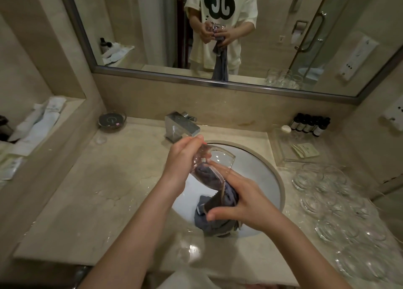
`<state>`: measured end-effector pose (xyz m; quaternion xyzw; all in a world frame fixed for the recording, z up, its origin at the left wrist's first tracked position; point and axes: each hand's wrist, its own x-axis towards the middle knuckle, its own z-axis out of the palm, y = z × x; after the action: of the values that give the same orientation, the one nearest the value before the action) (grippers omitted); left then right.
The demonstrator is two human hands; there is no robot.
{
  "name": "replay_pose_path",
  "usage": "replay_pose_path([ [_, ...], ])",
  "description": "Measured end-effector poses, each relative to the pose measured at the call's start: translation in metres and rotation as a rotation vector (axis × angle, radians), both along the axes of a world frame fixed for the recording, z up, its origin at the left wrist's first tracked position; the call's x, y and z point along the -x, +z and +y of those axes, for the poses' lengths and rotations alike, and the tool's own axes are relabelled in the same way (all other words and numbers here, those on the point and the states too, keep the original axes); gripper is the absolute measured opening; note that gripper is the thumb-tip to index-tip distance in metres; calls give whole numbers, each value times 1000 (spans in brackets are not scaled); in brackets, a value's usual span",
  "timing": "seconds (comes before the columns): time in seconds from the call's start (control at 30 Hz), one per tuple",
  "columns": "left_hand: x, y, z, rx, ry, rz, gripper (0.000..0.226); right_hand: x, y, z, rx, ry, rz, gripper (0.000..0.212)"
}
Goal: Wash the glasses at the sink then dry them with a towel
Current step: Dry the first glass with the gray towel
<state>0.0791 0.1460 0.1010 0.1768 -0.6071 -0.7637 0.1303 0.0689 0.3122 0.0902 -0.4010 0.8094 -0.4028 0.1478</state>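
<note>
Over the white sink [261,175] I hold a clear glass [220,157] tilted on its side. My left hand [183,160] grips its base end. A grey-blue towel [218,210] is stuffed into the glass and hangs down into the basin. My right hand [242,201] grips the towel bunch just below the glass mouth, with its fingers reaching toward the rim. Several more clear glasses [340,212] stand on the counter to the right of the sink.
A chrome faucet [181,127] stands behind the basin. A glass dish [112,120] sits at the back left and small dark bottles [309,124] at the back right. The wet marble counter [104,190] surrounds the sink. A mirror [218,31] spans the wall.
</note>
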Motion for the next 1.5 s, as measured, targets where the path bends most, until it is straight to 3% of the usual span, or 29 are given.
replay_pose_path([
  [0.17,7,-6,5,133,24,25,23,0,-4,-16,34,-85,16,59],
  [0.27,5,-17,4,331,66,149,25,0,-8,-20,148,-145,-157,39],
  [0.37,4,-28,0,498,58,332,25,1,-14,-19,270,-97,-374,44],
  [0.43,5,-31,-3,554,19,337,28,-1,-16,-20,272,-101,-401,27],
  [0.5,6,-24,-6,476,-66,182,41,-3,-16,-22,257,-169,-346,14],
  [0.6,6,-1,-10,357,-231,-302,40,-4,-20,-20,173,-229,-101,23],
  [0.67,7,5,-9,336,-196,-378,33,-3,-19,-21,90,-203,131,46],
  [0.7,8,6,-7,386,-139,-341,32,-1,-18,-21,87,-189,150,50],
  [0.77,11,1,-3,555,2,-211,36,2,-12,-22,171,-148,-70,42],
  [0.87,10,-12,-5,718,119,94,37,4,-8,-21,384,-76,-603,30],
  [0.93,9,-20,-6,715,42,250,37,2,-9,-21,444,-103,-741,26],
  [1.0,12,-20,-8,675,-14,184,39,0,-11,-22,420,-136,-678,25],
  [1.1,16,-8,-13,274,-142,-244,37,4,-16,-22,178,-160,-200,24],
  [1.17,16,-10,-12,171,-146,-373,27,4,-17,-24,69,-139,-35,29],
  [1.27,9,-25,-5,267,56,-180,15,4,-10,-23,161,-66,-366,20],
  [1.37,-4,-43,-1,404,146,192,15,9,-9,-19,300,-35,-785,34],
  [1.43,-9,-47,-2,414,91,252,22,14,-11,-16,267,-37,-827,35],
  [1.5,-4,-39,-8,248,-13,25,33,17,-14,-16,179,-37,-631,28],
])
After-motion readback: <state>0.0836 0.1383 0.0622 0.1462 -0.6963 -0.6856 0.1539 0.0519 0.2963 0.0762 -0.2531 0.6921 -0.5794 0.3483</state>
